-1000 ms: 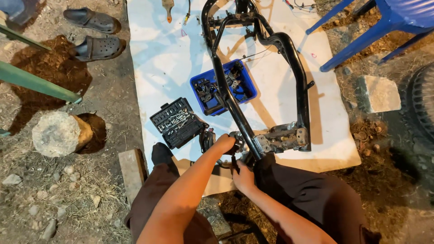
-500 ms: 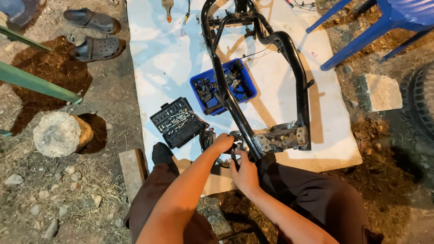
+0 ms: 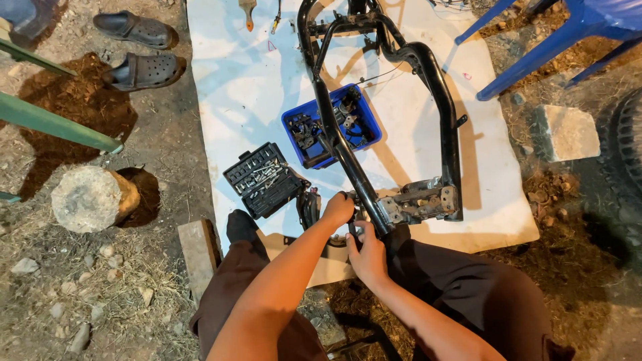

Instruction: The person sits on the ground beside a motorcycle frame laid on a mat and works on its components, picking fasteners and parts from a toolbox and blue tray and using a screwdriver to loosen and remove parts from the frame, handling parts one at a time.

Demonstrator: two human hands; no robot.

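Left hand (image 3: 338, 208) closed in a grip on the near end of the black tubular frame (image 3: 348, 157), knuckles up, right where the tube meets the grey metal bracket (image 3: 420, 199). Right hand (image 3: 368, 253) just below it, fingers curled up around a dark part at the frame's lower end; what exactly it grips cannot be told, the fingers hide it. Both forearms reach in from the bottom of the view, over knees in dark trousers. Frame lies flat on a white sheet (image 3: 227, 87) spread on bare ground, its two long tubes running away from the person toward the top. A blue plastic tray (image 3: 367, 132) of small dark parts sits under the left tube, mid-sheet. An open black socket set case (image 3: 263, 179) lies just left of the hands, at the sheet's edge. Farther out: a pair of dark clogs (image 3: 137, 50) on the dirt at upper left, a round stone (image 3: 92, 198) at left, blue chair legs (image 3: 535, 53) at upper right, a pale concrete block (image 3: 566, 132) at right.
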